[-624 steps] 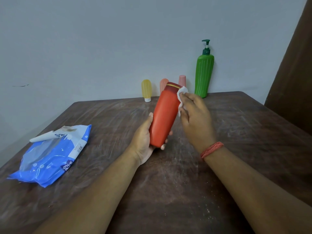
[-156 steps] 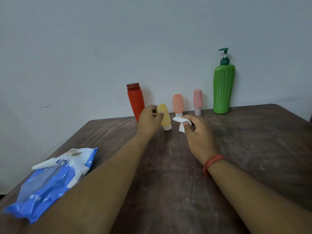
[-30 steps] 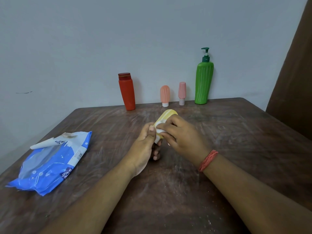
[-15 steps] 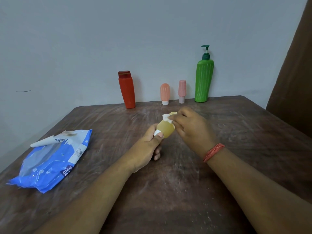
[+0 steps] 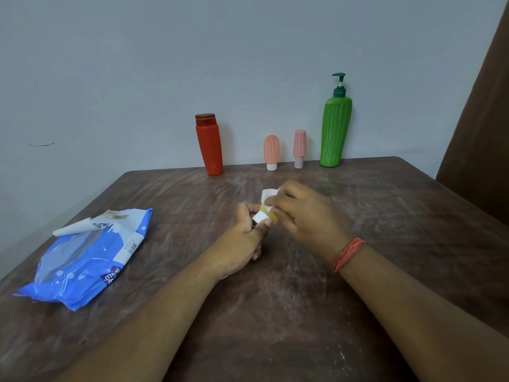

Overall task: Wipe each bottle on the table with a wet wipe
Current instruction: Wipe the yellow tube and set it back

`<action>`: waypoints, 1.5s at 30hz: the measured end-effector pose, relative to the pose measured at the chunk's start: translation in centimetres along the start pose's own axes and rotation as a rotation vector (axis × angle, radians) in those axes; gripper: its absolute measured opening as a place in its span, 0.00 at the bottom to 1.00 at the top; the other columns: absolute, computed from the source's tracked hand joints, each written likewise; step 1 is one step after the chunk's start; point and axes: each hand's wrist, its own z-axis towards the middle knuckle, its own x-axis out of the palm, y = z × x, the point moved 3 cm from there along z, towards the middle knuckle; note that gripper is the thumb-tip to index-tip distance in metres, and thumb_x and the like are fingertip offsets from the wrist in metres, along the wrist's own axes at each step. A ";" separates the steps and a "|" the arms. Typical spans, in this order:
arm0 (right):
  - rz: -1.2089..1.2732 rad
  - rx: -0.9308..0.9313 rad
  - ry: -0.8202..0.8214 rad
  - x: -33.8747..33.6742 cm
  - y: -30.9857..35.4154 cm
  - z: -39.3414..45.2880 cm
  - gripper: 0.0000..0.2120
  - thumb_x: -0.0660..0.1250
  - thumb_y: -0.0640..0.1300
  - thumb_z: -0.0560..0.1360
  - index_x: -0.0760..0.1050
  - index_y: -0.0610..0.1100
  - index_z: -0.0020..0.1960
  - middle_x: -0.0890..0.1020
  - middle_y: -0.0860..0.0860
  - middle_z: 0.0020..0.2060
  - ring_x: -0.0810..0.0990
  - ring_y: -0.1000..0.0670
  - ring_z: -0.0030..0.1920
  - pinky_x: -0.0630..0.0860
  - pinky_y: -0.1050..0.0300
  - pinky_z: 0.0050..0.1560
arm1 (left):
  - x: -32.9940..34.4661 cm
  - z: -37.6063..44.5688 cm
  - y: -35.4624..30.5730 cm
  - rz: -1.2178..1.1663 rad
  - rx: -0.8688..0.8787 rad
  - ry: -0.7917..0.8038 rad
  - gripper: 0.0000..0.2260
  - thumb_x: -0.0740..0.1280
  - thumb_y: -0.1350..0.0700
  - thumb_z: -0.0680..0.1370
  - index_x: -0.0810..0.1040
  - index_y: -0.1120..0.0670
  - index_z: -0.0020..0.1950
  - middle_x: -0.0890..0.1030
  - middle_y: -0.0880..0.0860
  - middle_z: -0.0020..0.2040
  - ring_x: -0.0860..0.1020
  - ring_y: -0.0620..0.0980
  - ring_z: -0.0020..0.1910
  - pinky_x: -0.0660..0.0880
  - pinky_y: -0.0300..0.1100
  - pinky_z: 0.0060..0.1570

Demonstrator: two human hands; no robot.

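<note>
A small yellow bottle (image 5: pixel 267 215) with a white cap is held over the middle of the table, mostly hidden by fingers. My left hand (image 5: pixel 242 241) grips it at the cap end. My right hand (image 5: pixel 303 216) pinches a white wet wipe (image 5: pixel 267 194) and presses it on the bottle's body. Against the far wall stand a red bottle (image 5: pixel 210 146), an orange bottle (image 5: pixel 271 150), a pink bottle (image 5: pixel 299 147) and a tall green pump bottle (image 5: pixel 335 130).
A blue wet wipe pack (image 5: pixel 88 257) lies on the left of the brown table (image 5: pixel 385 216), its flap open. A grey wall runs behind the bottles. A dark brown panel (image 5: pixel 479 119) stands at the right.
The yellow bottle has been turned in my left hand and sits lower. My right hand has slid the wipe down along it, covering more of the body.
</note>
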 end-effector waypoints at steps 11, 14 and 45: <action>0.038 0.014 0.060 0.5 -0.1 0.1 0.08 0.69 0.40 0.77 0.82 0.46 0.56 0.74 0.51 0.46 0.75 0.51 0.42 0.73 0.58 0.39 | 0.0 -0.3 -0.5 0.067 -0.007 -0.004 0.08 0.58 0.45 0.85 0.61 0.43 0.60 0.74 0.49 0.36 0.73 0.45 0.33 0.73 0.46 0.41; -0.058 0.054 0.047 0.0 -0.8 0.4 0.10 0.69 0.39 0.76 0.81 0.45 0.57 0.75 0.48 0.46 0.77 0.47 0.40 0.77 0.51 0.36 | 0.0 -0.3 -0.7 0.098 0.007 -0.018 0.06 0.58 0.47 0.85 0.61 0.44 0.59 0.74 0.49 0.35 0.74 0.43 0.31 0.74 0.44 0.40; -0.132 0.319 0.137 -0.9 -4.4 -0.1 0.12 0.64 0.37 0.79 0.81 0.45 0.60 0.75 0.46 0.51 0.77 0.45 0.47 0.75 0.51 0.48 | -0.4 0.0 -0.7 0.098 0.007 -0.107 0.06 0.58 0.52 0.86 0.62 0.42 0.56 0.77 0.52 0.38 0.77 0.46 0.28 0.74 0.39 0.33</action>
